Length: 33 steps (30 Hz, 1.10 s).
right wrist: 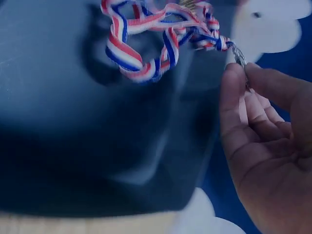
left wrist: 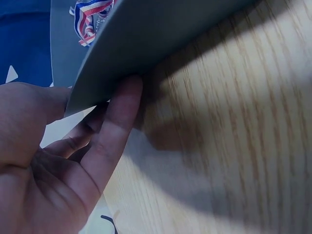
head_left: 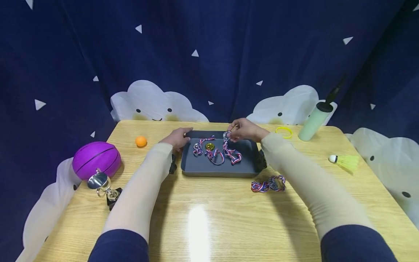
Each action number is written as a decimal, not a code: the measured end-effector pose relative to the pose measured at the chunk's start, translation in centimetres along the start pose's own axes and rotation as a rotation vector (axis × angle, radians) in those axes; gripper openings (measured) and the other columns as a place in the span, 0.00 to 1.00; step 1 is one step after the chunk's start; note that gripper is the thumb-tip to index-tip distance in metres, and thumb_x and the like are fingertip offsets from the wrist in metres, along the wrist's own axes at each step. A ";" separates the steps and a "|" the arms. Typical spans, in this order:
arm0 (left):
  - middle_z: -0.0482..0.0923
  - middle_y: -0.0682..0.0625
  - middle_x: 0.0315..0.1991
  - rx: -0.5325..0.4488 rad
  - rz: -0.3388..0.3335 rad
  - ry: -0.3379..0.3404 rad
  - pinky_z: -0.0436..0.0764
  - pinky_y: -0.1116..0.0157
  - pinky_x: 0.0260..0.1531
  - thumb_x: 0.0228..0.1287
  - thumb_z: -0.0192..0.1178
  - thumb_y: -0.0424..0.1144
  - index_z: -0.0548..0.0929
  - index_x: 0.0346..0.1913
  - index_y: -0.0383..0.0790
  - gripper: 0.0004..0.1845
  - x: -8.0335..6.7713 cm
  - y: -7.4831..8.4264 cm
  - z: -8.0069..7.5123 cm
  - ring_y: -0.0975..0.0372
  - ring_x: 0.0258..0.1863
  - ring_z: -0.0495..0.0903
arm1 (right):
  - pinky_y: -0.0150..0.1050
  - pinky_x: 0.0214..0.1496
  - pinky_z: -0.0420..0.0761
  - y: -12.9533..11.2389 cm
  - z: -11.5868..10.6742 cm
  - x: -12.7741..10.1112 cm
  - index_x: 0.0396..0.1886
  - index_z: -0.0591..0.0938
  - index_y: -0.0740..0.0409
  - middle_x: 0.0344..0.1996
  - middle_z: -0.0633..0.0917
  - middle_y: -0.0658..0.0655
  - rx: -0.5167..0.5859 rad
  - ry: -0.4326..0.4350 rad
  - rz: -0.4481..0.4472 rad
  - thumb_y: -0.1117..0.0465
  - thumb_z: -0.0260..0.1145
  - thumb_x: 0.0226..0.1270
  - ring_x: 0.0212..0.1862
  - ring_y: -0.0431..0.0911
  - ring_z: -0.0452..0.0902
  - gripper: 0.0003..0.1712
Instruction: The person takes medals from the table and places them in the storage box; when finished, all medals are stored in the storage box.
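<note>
Medals lie tangled in the grey tray (head_left: 199, 168) at the middle of the table (head_left: 209, 218), and I have both hands at its far end. My right hand (head_left: 246, 130) hovers over the tray's far right part, thumb and forefinger pinched on the metal clip of a medal ribbon (head_left: 231, 153) striped red, white and blue. The right wrist view shows the fingertips (right wrist: 234, 78) closed on that clip while the looped ribbon (right wrist: 146, 44) hangs down toward the tray floor. The other fingers are loosely curled.

My left hand (head_left: 178, 137) is at the tray's far left corner. In the left wrist view the fingers (left wrist: 117, 126) lie fairly straight against the underside of the tray (left wrist: 161, 34) wall, with the thumb on the other side of the rim, so the hand lightly holds the edge between them.

Inside the tray a gold medal (head_left: 210, 146) lies among more striped ribbon. Another medal with bundled ribbon (head_left: 268, 184) lies on the table just in front of the tray's near right corner.

To the left are a purple ball (head_left: 96, 159), a small silver trophy (head_left: 104, 186) and an orange ball (head_left: 141, 141). To the right are a yellow ring (head_left: 284, 131), a pale green pump (head_left: 316, 122) and a yellow shuttlecock (head_left: 344, 161).
</note>
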<state>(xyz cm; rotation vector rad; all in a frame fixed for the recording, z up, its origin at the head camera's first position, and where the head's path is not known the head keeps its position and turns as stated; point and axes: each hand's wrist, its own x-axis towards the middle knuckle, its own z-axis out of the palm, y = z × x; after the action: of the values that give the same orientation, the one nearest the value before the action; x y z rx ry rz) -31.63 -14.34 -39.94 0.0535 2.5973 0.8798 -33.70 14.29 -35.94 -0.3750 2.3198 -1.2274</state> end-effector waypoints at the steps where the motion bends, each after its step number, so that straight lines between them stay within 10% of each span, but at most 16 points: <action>1: 0.65 0.33 0.78 0.011 0.003 0.001 0.88 0.64 0.30 0.85 0.47 0.37 0.54 0.85 0.52 0.32 0.0 0.1 0.0 0.56 0.31 0.85 | 0.36 0.43 0.92 0.3 0.4 0.4 0.53 0.75 0.75 0.31 0.86 0.54 -0.010 0.008 0.012 0.72 0.64 0.75 0.30 0.39 0.83 0.12; 13: 0.64 0.32 0.78 -0.038 0.027 -0.010 0.91 0.61 0.36 0.85 0.46 0.36 0.53 0.86 0.51 0.32 -0.1 0.0 -0.2 0.46 0.54 0.85 | 0.39 0.44 0.90 0.8 3.5 2.3 0.42 0.81 0.69 0.34 0.85 0.57 -0.356 0.026 0.032 0.72 0.66 0.71 0.33 0.41 0.80 0.03; 33: 0.64 0.31 0.78 -0.069 0.019 -0.017 0.92 0.59 0.40 0.86 0.46 0.38 0.53 0.86 0.53 0.32 0.0 -0.5 0.3 0.46 0.52 0.87 | 0.49 0.57 0.81 0.3 3.1 1.0 0.45 0.81 0.67 0.43 0.84 0.62 -0.676 0.054 -0.118 0.68 0.64 0.75 0.45 0.51 0.77 0.05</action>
<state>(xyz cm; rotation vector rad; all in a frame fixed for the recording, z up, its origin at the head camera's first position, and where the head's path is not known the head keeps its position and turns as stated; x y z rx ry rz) -31.45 -14.54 -40.45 0.0658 2.5529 0.9704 -32.91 11.84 -37.99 -0.7151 2.7427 -0.4618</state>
